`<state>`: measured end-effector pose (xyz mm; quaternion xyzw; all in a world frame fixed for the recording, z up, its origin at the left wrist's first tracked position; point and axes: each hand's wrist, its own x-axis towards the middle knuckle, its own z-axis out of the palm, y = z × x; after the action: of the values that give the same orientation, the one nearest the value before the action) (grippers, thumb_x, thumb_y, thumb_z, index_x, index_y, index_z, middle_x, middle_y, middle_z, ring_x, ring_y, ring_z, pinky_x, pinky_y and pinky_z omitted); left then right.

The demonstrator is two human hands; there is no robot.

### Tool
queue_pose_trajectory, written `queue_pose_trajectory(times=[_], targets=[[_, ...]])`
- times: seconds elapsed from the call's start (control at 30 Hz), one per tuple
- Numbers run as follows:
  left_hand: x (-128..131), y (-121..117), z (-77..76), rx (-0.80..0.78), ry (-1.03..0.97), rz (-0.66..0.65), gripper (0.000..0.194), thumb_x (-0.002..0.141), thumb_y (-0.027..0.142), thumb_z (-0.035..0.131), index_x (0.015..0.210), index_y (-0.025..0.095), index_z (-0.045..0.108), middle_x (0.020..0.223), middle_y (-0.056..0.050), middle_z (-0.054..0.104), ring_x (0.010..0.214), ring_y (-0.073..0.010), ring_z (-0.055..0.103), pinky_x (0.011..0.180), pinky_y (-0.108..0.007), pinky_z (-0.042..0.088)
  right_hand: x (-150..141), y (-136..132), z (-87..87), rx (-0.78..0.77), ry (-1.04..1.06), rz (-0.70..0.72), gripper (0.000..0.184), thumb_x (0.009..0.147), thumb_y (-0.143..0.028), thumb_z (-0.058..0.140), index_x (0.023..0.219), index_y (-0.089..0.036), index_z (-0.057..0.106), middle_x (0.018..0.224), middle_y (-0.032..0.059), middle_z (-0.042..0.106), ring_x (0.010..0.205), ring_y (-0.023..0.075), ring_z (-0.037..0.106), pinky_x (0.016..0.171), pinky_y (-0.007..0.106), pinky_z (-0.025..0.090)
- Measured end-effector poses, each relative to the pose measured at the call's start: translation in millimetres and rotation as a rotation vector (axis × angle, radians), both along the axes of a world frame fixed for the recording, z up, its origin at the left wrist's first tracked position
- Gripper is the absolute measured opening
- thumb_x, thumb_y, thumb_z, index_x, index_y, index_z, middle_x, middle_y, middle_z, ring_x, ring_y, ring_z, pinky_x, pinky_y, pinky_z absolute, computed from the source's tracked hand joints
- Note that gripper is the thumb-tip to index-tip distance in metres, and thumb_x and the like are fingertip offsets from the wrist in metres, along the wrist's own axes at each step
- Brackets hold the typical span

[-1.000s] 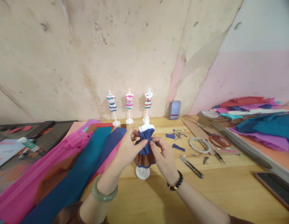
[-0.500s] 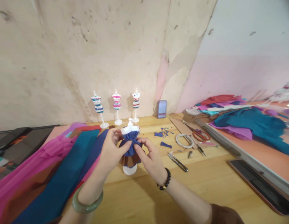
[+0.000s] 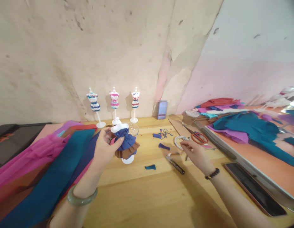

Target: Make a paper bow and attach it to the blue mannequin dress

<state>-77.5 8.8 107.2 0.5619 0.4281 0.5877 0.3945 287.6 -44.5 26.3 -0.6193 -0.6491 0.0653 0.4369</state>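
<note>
My left hand point(image 3: 107, 144) is closed around a miniature dress form point(image 3: 119, 127), tilted to the left, its thumb pressing the front. The form wears a gathered blue cloth bodice point(image 3: 128, 141) over a brown ruffled skirt point(image 3: 129, 151); its white round base point(image 3: 128, 159) shows below. To the right, my right hand point(image 3: 195, 153) reaches over a white wire coil point(image 3: 178, 142), fingers bent and drawn together. What they pinch, if anything, is too small to make out. Just below lie thread snips point(image 3: 175, 164). Orange-handled scissors point(image 3: 199, 138) are beyond the hand.
Three small dress forms point(image 3: 115, 100) stand along the wall. Blue point(image 3: 164, 146) and teal point(image 3: 150, 167) scraps lie on the wooden table. Long cloth strips point(image 3: 54, 171) cover the left side. A dark phone point(image 3: 254, 188) and a cloth-laden orange surface point(image 3: 253, 155) are at right.
My right hand has let go of the blue cloth and moved right to the coil, uncovering the teal scrap. My left hand has tilted the dress form. The view has shifted slightly.
</note>
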Motion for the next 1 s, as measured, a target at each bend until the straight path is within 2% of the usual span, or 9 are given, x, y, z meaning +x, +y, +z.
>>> queue_pose_trajectory(times=[0.07, 0.13, 0.33, 0.5, 0.63, 0.73, 1.0], targets=[[1.3, -0.8, -1.1, 0.007, -0.003, -0.029, 0.045, 0.061, 0.031, 0.077, 0.094, 0.02, 0.047, 0.09, -0.005, 0.069, 0.093, -0.0242, 0.068, 0.083, -0.038, 0.054, 16.5, -6.4, -10.0, -0.014, -0.05, 0.017, 0.017, 0.082, -0.033, 0.056, 0.082, -0.021, 0.07, 0.081, 0.0107, 0.072, 0.073, 0.0273, 0.067, 0.066, 0.044, 0.053], [2.7, -2.0, -1.9, 0.015, 0.001, -0.044, 0.046, 0.062, 0.032, 0.077, 0.095, 0.02, 0.048, 0.096, -0.007, 0.069, 0.096, -0.0241, 0.068, 0.087, -0.039, 0.053, 21.4, -12.4, -19.4, -0.021, -0.098, 0.048, 0.017, 0.082, -0.03, 0.055, 0.083, -0.022, 0.07, 0.082, 0.0105, 0.072, 0.076, 0.0279, 0.067, 0.07, 0.045, 0.054], [3.7, -5.6, -3.8, 0.051, 0.031, 0.0, 0.049, 0.062, 0.029, 0.076, 0.099, 0.021, 0.046, 0.101, -0.008, 0.068, 0.102, -0.0235, 0.066, 0.092, -0.038, 0.051, 3.3, -15.2, -38.7, -0.022, -0.231, 0.141, 0.022, 0.088, -0.022, 0.051, 0.094, -0.024, 0.072, 0.094, 0.0096, 0.071, 0.09, 0.0269, 0.067, 0.084, 0.045, 0.054], [1.4, -3.5, -6.9, 0.102, 0.034, -0.03, 0.053, 0.064, 0.03, 0.077, 0.106, 0.019, 0.046, 0.103, -0.009, 0.068, 0.103, -0.024, 0.066, 0.093, -0.039, 0.051, -11.6, -2.0, -42.2, -0.002, -0.318, 0.174, 0.022, 0.09, -0.022, 0.052, 0.101, -0.021, 0.071, 0.1, 0.011, 0.07, 0.091, 0.026, 0.065, 0.084, 0.043, 0.053], [-2.0, -0.9, -9.0, 0.094, 0.055, -0.084, 0.076, 0.067, 0.034, 0.077, 0.13, 0.019, 0.039, 0.11, -0.011, 0.067, 0.108, -0.0261, 0.065, 0.091, -0.04, 0.053, -15.8, 2.7, -41.8, 0.033, -0.354, 0.182, 0.017, 0.09, -0.023, 0.055, 0.088, -0.02, 0.072, 0.09, 0.0099, 0.07, 0.083, 0.0251, 0.064, 0.079, 0.041, 0.053], [-4.0, -0.4, -10.1, 0.089, 0.081, -0.109, 0.086, 0.069, 0.037, 0.076, 0.141, 0.019, 0.032, 0.115, -0.012, 0.065, 0.112, -0.0268, 0.063, 0.096, -0.042, 0.05, -14.5, -2.1, -41.4, 0.085, -0.336, 0.153, 0.02, 0.092, -0.024, 0.052, 0.087, -0.021, 0.071, 0.087, 0.009, 0.071, 0.082, 0.0246, 0.065, 0.079, 0.04, 0.053], [-9.2, -2.9, -8.3, 0.128, 0.194, -0.165, 0.095, 0.074, 0.035, 0.072, 0.151, 0.025, 0.017, 0.126, -0.011, 0.059, 0.12, -0.0274, 0.057, 0.103, -0.044, 0.046, -12.1, -17.6, -42.0, 0.251, -0.196, 0.041, 0.018, 0.094, -0.027, 0.053, 0.095, -0.022, 0.071, 0.089, 0.0071, 0.072, 0.082, 0.0222, 0.069, 0.077, 0.037, 0.056]])
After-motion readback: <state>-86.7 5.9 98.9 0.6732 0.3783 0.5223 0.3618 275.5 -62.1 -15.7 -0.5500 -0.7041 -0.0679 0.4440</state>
